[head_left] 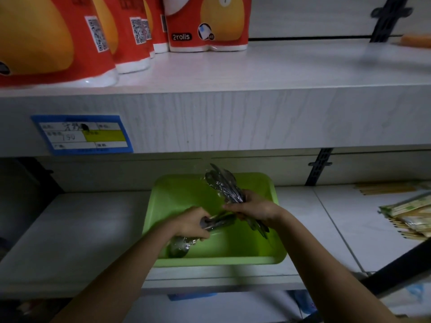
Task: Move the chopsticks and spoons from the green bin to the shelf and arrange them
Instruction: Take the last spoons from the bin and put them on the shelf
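A green bin (pixel 275 199) stands on the lower white shelf (pixel 77 231). Both hands are inside it. My right hand (pixel 254 208) grips a bundle of plastic-wrapped metal spoons (pixel 221 180), bowls pointing up and away, handles sticking out below the hand. My left hand (pixel 193 223) is closed on a second wrapped spoon bundle (pixel 180 247), its bowls low at the bin's near left corner. Wrapped chopstick packs (pixel 410 215) lie in a pile on the lower shelf at the right.
The upper shelf (pixel 233 117) overhangs the bin, with red and yellow paper-roll packs (pixel 207 24) on its left half and a blue price label (pixel 81 134) on its front edge. Black shelf brackets (pixel 318 166) stand behind the bin. More chopsticks (pixel 384 188) lie further back right.
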Motion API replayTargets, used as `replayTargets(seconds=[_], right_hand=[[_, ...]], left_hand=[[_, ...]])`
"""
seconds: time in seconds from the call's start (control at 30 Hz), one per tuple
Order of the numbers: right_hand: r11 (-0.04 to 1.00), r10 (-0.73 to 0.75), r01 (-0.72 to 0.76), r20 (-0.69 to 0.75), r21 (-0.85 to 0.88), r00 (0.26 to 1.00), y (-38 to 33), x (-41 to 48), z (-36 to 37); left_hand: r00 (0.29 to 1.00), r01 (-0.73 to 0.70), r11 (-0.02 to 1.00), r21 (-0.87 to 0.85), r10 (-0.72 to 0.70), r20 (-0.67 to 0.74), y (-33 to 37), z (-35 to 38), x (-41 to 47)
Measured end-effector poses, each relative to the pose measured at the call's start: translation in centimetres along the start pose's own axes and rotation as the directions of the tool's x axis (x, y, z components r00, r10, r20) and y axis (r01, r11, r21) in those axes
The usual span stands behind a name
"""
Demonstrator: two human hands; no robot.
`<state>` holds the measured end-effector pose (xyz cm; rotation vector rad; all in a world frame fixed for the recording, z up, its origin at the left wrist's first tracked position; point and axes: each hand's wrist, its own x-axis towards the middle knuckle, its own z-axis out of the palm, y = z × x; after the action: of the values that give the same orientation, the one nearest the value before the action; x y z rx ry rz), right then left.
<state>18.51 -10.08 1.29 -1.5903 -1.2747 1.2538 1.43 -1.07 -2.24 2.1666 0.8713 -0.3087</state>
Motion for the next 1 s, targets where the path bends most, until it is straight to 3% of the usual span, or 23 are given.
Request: replayTargets(seconds=[0.13,0.3,0.47,0.7,1.0], right_hand=[[1.000,-0.009,0.009,-0.004,0.007,1.000,0.4,0.3,-0.2],[0.999,-0.047,0.047,-0.055,0.002,0.997,-0.6,0.2,-0.1],[0.907,-0.178,0.099,-0.158,-0.409,0.971,-4.1,-1.1,-0.9],[0.896,-0.329,0.194,-0.305,-0.400,0.893,-8.0,-4.8,-1.4],[0.803,-0.326,0.027,-0.402,-0.595,0.855,-6.1,-13.5,-4.2]], left_hand=[[0.997,-0.056,0.989,-0.138,0.049,-0.055,-0.2,-1.6,-0.4],[0.991,-0.074,0.995,-0.073,0.065,-0.114,0.9,-3.8,-1.2],[0.972,-0.125,0.981,0.149,0.151,-0.181,3.2,-6.7,-2.1],[0.940,-0.242,0.968,0.073,0.252,-0.230,5.7,-10.0,-4.2],[0.919,-0.376,0.927,0.001,0.373,-0.132,10.8,-6.0,-6.2]])
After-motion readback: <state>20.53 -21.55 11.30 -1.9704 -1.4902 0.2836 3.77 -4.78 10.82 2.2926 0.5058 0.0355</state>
